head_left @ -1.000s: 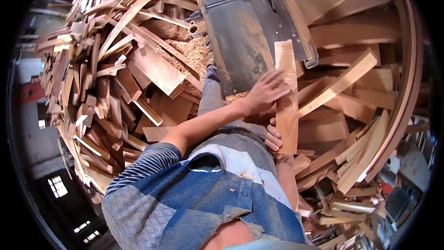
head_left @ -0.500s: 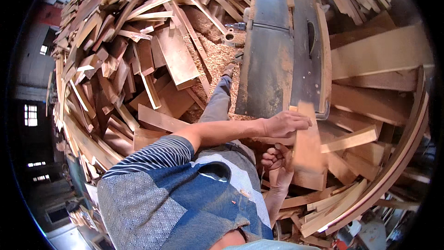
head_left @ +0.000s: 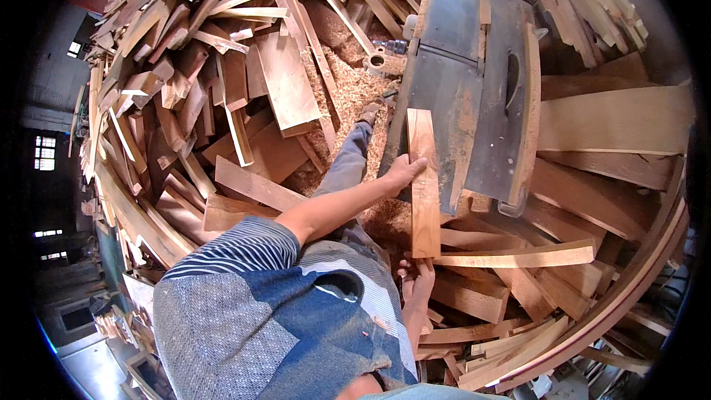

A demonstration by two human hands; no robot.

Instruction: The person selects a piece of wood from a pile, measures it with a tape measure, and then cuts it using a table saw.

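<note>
A flat wooden board (head_left: pixel 425 192) stretches away from me, its far part over the left side of the dark metal machine table (head_left: pixel 444 133). My left hand (head_left: pixel 406 172) is closed on the board's left edge around its middle. At the board's near end, my right hand (head_left: pixel 417 280) has curled fingers that grip or support it from below; part of that hand is hidden by the wood. Beside the near end, a narrow strip of wood (head_left: pixel 518 255) runs off to the right over other pieces.
A tall heap of offcuts (head_left: pixel 167 96) fills the left. Shavings (head_left: pixel 355 78) cover the floor between heap and machine. A wooden fence strip (head_left: pixel 527 104) lines the machine's right side. Wide planks (head_left: pixel 615 122) are stacked at the right, bounded by a long curved board (head_left: pixel 629 292).
The board has moved left and swung flat, now lying lengthwise partly over the machine table. Both hands moved left with it, the left hand also going farther forward. The view has shifted slightly.
</note>
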